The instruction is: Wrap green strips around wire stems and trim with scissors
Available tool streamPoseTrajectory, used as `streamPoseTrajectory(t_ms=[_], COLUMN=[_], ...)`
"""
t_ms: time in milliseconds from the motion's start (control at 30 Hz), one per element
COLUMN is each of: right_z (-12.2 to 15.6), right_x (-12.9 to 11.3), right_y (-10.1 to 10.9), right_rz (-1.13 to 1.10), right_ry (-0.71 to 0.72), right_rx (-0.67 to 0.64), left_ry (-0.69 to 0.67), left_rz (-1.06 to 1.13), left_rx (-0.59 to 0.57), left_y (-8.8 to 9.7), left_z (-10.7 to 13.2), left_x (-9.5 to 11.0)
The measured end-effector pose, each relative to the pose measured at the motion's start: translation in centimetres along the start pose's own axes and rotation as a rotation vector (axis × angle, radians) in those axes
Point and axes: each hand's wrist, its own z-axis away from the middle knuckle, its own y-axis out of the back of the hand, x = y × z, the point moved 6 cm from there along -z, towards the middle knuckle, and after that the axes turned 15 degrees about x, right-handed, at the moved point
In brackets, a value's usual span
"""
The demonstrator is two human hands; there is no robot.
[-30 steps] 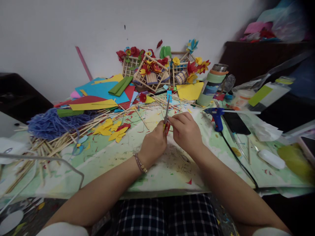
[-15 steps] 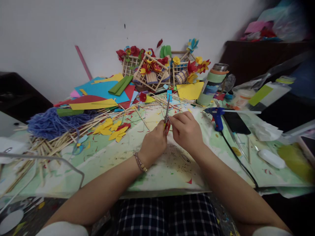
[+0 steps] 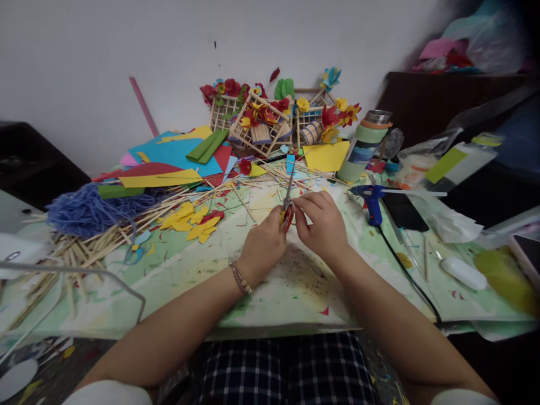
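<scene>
My left hand [image 3: 264, 246] is curled around the red and yellow handles of a pair of scissors [image 3: 287, 194], whose thin blades point away towards the wall. My right hand [image 3: 323, 225] sits right beside it, fingers pinched together at the handles on something too small to name. Both hands hover over the paint-stained green mat [image 3: 270, 292] in the middle of the table. Yellow and red paper petals [image 3: 192, 222] lie just left of my left hand.
Lattice baskets with paper flowers [image 3: 270, 121] stand at the wall. Coloured paper sheets [image 3: 172, 160], blue yarn [image 3: 90, 211] and several wooden sticks [image 3: 105, 242] fill the left. A blue glue gun [image 3: 371, 198], a phone [image 3: 403, 211] and a tumbler [image 3: 363, 146] lie to the right.
Both hands stay together at the scissors. The blades have tilted very slightly to the right; nothing else has moved.
</scene>
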Motion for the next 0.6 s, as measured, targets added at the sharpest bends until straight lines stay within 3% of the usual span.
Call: streamPoseTrajectory(t_ms=[600], right_z=[-0.11], right_x=[-0.69], right_y=[0.14], right_rz=[0.046], right_ry=[0.058], right_rx=[-0.02], left_ry=[0.017], left_rz=[-0.039], left_rx=[-0.005], left_y=[-0.06], left_z=[0.02], left_x=[0.05])
